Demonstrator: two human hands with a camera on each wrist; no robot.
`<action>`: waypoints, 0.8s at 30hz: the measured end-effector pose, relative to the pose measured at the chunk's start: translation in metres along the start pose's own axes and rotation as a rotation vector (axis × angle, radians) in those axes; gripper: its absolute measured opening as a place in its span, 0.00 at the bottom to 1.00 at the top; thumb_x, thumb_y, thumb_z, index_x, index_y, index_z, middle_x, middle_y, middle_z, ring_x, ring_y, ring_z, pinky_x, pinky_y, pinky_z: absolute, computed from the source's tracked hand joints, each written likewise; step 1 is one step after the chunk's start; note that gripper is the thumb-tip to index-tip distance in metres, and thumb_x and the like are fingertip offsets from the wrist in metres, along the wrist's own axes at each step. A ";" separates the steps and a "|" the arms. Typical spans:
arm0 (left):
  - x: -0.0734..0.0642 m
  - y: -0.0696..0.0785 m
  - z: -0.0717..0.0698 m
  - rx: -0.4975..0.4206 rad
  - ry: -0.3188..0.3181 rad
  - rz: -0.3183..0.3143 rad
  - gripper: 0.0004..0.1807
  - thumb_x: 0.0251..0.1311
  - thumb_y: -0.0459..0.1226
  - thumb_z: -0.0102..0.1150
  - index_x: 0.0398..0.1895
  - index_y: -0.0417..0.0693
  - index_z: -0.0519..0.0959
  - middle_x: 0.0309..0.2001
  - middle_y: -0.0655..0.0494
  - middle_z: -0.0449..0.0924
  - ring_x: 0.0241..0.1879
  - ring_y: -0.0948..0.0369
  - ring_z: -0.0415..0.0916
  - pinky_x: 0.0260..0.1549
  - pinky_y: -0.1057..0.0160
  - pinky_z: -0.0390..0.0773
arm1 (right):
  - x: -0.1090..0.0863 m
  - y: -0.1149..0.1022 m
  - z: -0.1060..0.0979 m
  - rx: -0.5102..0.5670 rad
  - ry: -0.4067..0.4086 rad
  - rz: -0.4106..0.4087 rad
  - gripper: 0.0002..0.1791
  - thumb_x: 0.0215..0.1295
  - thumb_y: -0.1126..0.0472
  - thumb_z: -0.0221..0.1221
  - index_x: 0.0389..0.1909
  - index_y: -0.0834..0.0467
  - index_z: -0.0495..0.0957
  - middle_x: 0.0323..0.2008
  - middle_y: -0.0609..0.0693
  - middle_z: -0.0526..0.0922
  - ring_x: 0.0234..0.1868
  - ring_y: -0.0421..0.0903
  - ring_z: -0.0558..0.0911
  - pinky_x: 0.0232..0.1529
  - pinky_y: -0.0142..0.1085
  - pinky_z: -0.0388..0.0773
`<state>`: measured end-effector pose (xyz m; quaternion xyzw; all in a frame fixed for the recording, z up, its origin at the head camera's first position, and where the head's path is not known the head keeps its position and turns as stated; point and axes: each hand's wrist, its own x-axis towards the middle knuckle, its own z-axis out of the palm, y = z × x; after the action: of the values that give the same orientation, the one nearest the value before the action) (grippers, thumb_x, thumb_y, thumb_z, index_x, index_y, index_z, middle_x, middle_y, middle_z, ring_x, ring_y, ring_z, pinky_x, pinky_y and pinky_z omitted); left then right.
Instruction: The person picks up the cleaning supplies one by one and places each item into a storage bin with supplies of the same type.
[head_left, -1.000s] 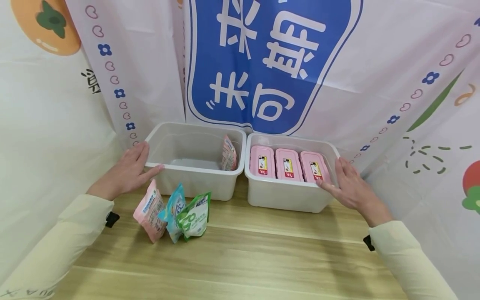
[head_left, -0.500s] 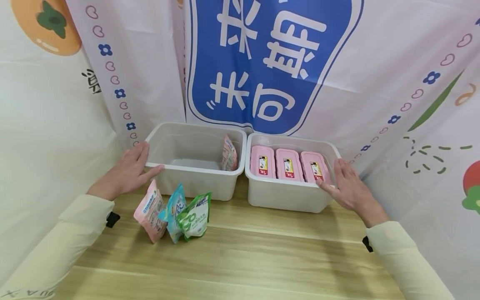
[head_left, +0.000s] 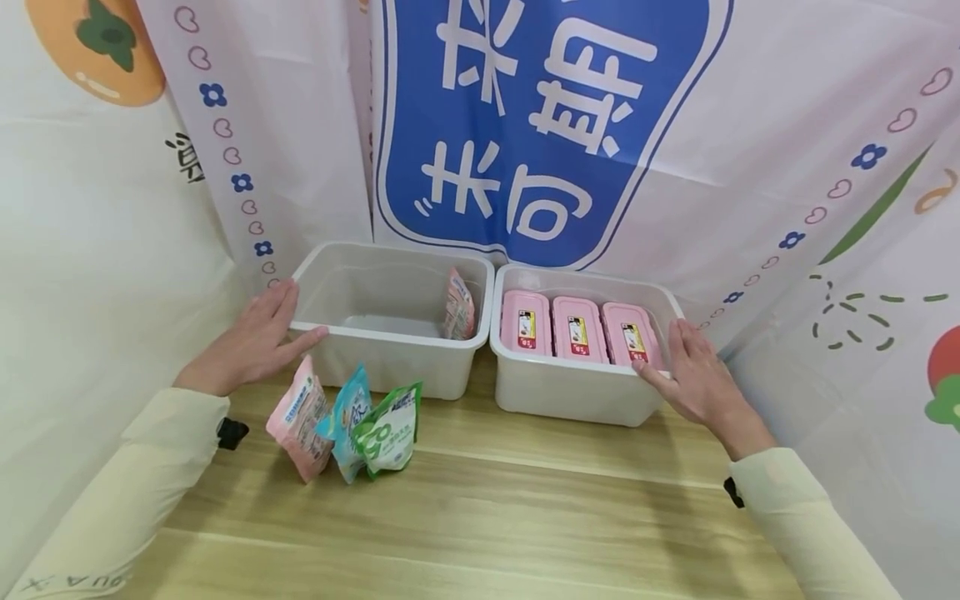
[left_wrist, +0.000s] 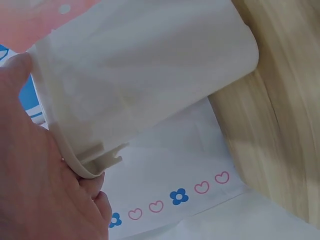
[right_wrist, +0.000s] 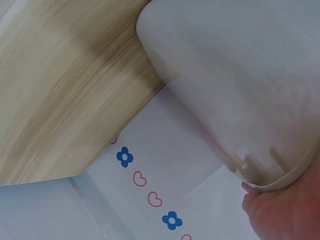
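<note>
My left hand (head_left: pixel 251 337) rests on the left end of a pale grey plastic bin (head_left: pixel 382 358), its thumb over the front rim. At the right end of a second matching bin (head_left: pixel 570 396), my right hand (head_left: pixel 701 371) lies with its thumb on the front rim. Fingers of both hands look mostly straight along the outer sides. The left bin holds a pink pouch (head_left: pixel 459 308) at its right end. Three pink lidded boxes (head_left: pixel 576 329) stand side by side in the right bin. Each wrist view shows a bin's outer wall, with the rim (left_wrist: pixel 55 120) against the left hand.
In front of the left bin, a pink pouch (head_left: pixel 302 425), a blue pouch (head_left: pixel 349 425) and a green-white pouch (head_left: pixel 392 433) stand on the wooden table (head_left: pixel 525 517). Printed cloth (head_left: pixel 637 192) hangs close behind the bins and along both sides.
The head view has shifted slightly. Both hands stay at the bin ends, the right one barely moved. Bins, boxes and pouches keep their places.
</note>
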<state>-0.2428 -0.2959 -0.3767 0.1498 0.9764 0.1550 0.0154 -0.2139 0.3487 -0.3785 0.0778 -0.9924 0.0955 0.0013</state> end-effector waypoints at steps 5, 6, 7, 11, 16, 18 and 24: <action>0.000 0.002 -0.007 -0.017 0.014 -0.003 0.58 0.77 0.64 0.42 0.83 0.32 0.28 0.85 0.34 0.20 0.85 0.35 0.26 0.81 0.31 0.34 | 0.001 0.000 -0.001 0.001 0.025 -0.009 0.60 0.77 0.27 0.42 0.83 0.69 0.28 0.84 0.73 0.34 0.84 0.73 0.40 0.82 0.68 0.40; -0.001 0.003 -0.010 -0.018 0.013 -0.002 0.58 0.77 0.64 0.43 0.83 0.32 0.28 0.85 0.34 0.21 0.85 0.35 0.27 0.81 0.31 0.35 | 0.001 0.000 -0.001 0.001 0.022 -0.008 0.60 0.77 0.27 0.42 0.83 0.69 0.28 0.84 0.73 0.34 0.84 0.73 0.40 0.82 0.68 0.39; -0.002 0.005 -0.012 -0.018 0.013 -0.002 0.58 0.77 0.64 0.44 0.83 0.32 0.29 0.85 0.34 0.21 0.85 0.34 0.28 0.81 0.31 0.36 | 0.000 0.000 0.000 0.001 0.019 -0.008 0.60 0.77 0.27 0.42 0.83 0.69 0.28 0.84 0.73 0.34 0.84 0.73 0.40 0.82 0.68 0.39; -0.012 0.012 -0.023 -0.009 0.014 0.019 0.57 0.77 0.62 0.47 0.84 0.32 0.31 0.85 0.32 0.26 0.84 0.33 0.31 0.81 0.30 0.41 | -0.001 0.001 0.001 -0.007 0.015 -0.017 0.60 0.77 0.28 0.42 0.82 0.71 0.29 0.83 0.74 0.34 0.84 0.74 0.41 0.83 0.68 0.40; -0.026 0.024 -0.034 0.014 0.041 0.045 0.57 0.75 0.61 0.52 0.85 0.33 0.37 0.85 0.30 0.36 0.83 0.31 0.41 0.79 0.30 0.49 | 0.001 0.000 0.002 0.000 0.024 -0.022 0.60 0.78 0.28 0.42 0.82 0.71 0.29 0.83 0.74 0.35 0.84 0.74 0.41 0.82 0.69 0.41; -0.031 0.030 -0.038 0.018 0.056 0.049 0.56 0.75 0.60 0.55 0.85 0.33 0.41 0.83 0.28 0.42 0.81 0.29 0.46 0.78 0.29 0.53 | 0.001 0.000 0.003 0.005 0.021 -0.017 0.60 0.77 0.28 0.42 0.82 0.71 0.29 0.83 0.75 0.35 0.84 0.74 0.41 0.81 0.70 0.41; -0.048 0.042 -0.039 0.056 0.143 0.106 0.43 0.72 0.50 0.63 0.76 0.26 0.63 0.72 0.23 0.68 0.64 0.29 0.76 0.63 0.30 0.76 | 0.000 0.000 0.004 -0.004 0.032 -0.021 0.60 0.78 0.28 0.42 0.82 0.73 0.32 0.83 0.75 0.36 0.83 0.75 0.42 0.81 0.70 0.42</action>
<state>-0.1884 -0.2838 -0.3274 0.1903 0.9696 0.1384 -0.0669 -0.2140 0.3477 -0.3828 0.0864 -0.9916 0.0945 0.0184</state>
